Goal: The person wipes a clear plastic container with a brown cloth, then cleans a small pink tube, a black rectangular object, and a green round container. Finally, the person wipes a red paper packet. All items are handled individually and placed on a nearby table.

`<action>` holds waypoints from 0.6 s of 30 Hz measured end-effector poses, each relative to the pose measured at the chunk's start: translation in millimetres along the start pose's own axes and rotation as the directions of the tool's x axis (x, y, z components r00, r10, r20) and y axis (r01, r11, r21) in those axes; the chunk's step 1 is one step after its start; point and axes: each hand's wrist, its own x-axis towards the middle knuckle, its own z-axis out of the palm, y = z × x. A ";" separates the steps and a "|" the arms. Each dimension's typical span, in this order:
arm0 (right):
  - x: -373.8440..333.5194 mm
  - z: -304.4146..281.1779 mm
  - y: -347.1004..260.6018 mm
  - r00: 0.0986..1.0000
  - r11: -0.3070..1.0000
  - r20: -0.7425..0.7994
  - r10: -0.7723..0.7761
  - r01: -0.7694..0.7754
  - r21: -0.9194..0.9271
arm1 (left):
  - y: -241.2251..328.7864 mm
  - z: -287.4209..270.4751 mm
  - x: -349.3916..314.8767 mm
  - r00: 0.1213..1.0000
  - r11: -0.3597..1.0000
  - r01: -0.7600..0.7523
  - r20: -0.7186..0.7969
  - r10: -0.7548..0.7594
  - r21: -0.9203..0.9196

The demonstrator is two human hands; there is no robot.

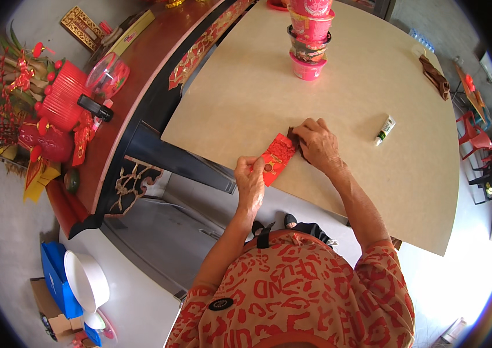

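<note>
My left hand point(249, 181) pinches the lower left edge of a red paper envelope point(277, 162) with gold markings. The envelope is held tilted over the near edge of the beige table point(228, 104). Close by its upper right corner, my right hand point(316, 144) has its fingers bent and drawn together at a dark brown piece point(292, 132). Most of that piece is hidden under the fingers, so its kind does not show. To the right of this hand lies a small white and green tube with a dark cap point(384, 130).
Stacked tubs point(308, 49), mostly pink, stand at the table's far side. A brown cloth point(434, 76) lies near its right edge. Leftward, a dark red wooden altar table point(136, 75) bears red decorations point(63, 95). A white basin point(86, 281) is at lower left, red chairs point(475, 136) at far right.
</note>
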 end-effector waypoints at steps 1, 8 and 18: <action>1.0 1.5 -2.6 0.995 0.999 -0.098 0.029 -0.027 0.026 | 0.1 -0.7 1.0 1.000 1.000 0.015 -0.001 -0.015 0.014; 5.7 15.4 -25.2 0.997 0.989 0.034 -0.067 0.061 0.135 | 6.4 4.4 -0.7 1.000 1.000 0.013 -0.015 -0.014 -0.024; -7.7 9.3 -41.3 0.977 0.994 -0.201 -0.070 0.086 0.073 | 20.1 29.9 1.9 0.985 0.968 0.168 0.058 -0.160 -0.188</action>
